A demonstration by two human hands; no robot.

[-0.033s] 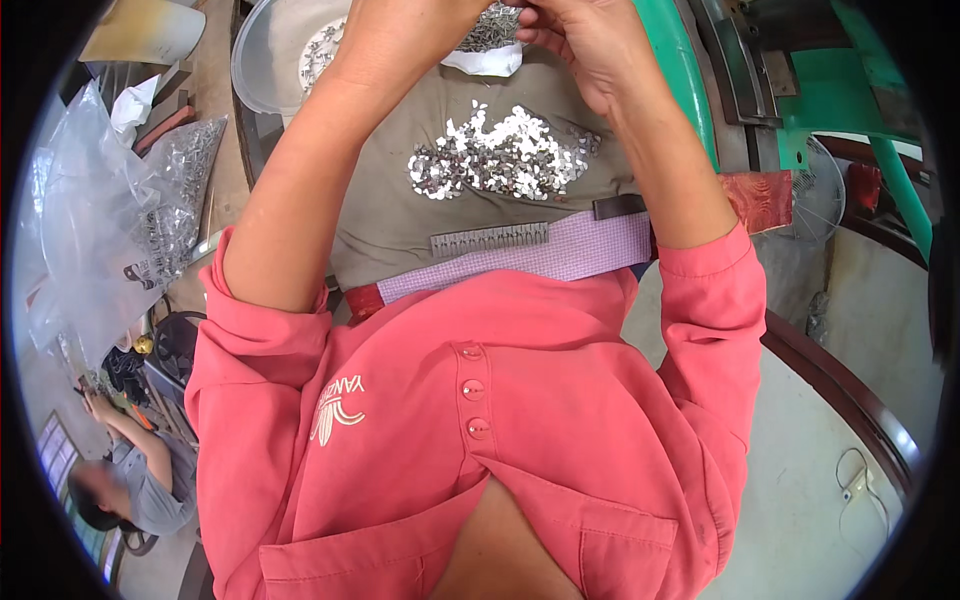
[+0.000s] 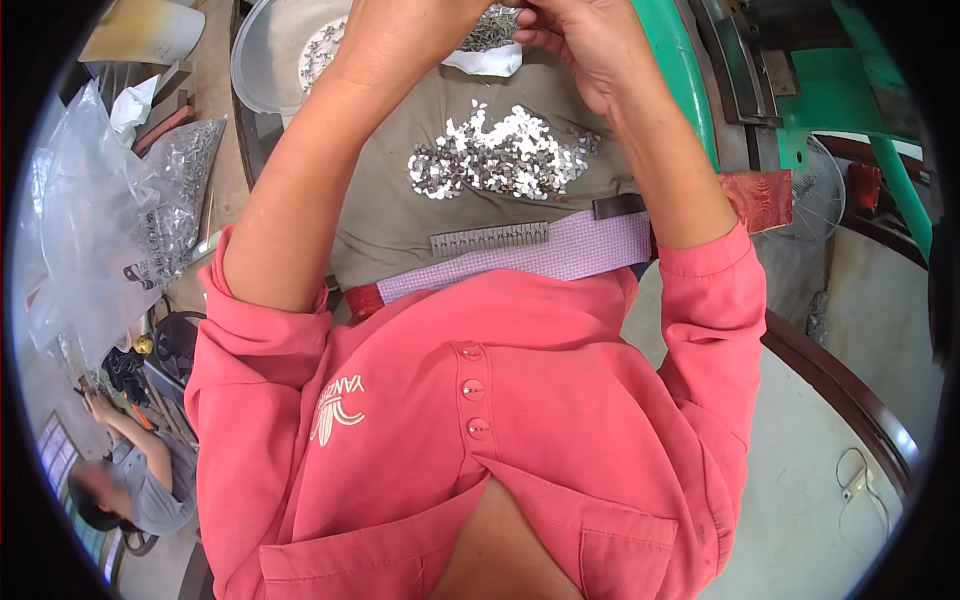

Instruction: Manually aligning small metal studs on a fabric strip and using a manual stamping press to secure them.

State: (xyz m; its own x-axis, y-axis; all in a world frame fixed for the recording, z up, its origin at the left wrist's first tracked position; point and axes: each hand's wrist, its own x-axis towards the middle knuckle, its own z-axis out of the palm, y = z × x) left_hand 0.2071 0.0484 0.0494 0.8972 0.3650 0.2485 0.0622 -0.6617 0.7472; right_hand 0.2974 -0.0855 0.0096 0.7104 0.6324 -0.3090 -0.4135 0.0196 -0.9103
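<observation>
My left hand (image 2: 425, 30) and my right hand (image 2: 592, 45) come close together at the upper edge of the view. The left fingers are cut off by that edge. The right fingers curl inward in a closed grip; whatever they hold is hidden. Just beyond and between the hands lies a heap of small metal pieces (image 2: 492, 32) with white paper (image 2: 485, 62) at its near side. Closer to me, a spread of small shiny flat metal pieces (image 2: 510, 155) rests on a grey-brown cloth (image 2: 385, 210). A comb-like metal strip (image 2: 490, 236) lies nearer still.
A clear round tub (image 2: 262, 70) holding small metal parts stands at the upper left. Clear plastic bags (image 2: 95, 220) hang farther left. Green machinery (image 2: 825, 95) stands at right, and a purple checked band (image 2: 590, 245) crosses before me. Another person (image 2: 150, 480) sits at lower left.
</observation>
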